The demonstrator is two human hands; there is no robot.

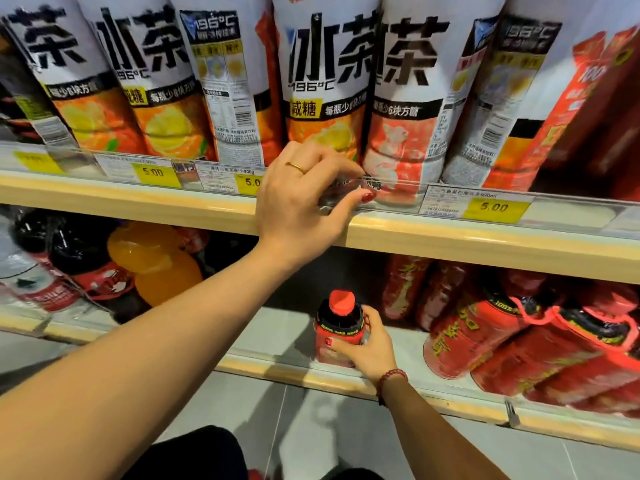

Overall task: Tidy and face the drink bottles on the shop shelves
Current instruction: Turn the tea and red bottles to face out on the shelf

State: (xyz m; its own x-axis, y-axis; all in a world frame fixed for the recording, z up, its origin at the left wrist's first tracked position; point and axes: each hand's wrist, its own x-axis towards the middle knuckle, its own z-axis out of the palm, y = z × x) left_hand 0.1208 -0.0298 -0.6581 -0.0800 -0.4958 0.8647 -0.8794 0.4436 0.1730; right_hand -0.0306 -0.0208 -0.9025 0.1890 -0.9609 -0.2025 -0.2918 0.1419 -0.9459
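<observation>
Tall white-labelled iced tea bottles (pixel 325 81) stand in a row on the upper shelf. My left hand (pixel 304 195) grips the clear front rail of that shelf (pixel 391 192), fingers curled over its top and thumb underneath, just below a pink-labelled tea bottle (pixel 401 133). On the lower shelf my right hand (pixel 367 341) holds a small dark bottle with a red cap and red label (pixel 337 327) upright near the front edge, fingers wrapped round its shoulder.
Red-labelled bottles (pixel 512 341) crowd the lower shelf to the right. Orange (pixel 152 261) and dark cola bottles (pixel 79 258) fill its left. Yellow 5.00 price tags (pixel 493 206) line the upper shelf edge. Grey floor tiles lie below.
</observation>
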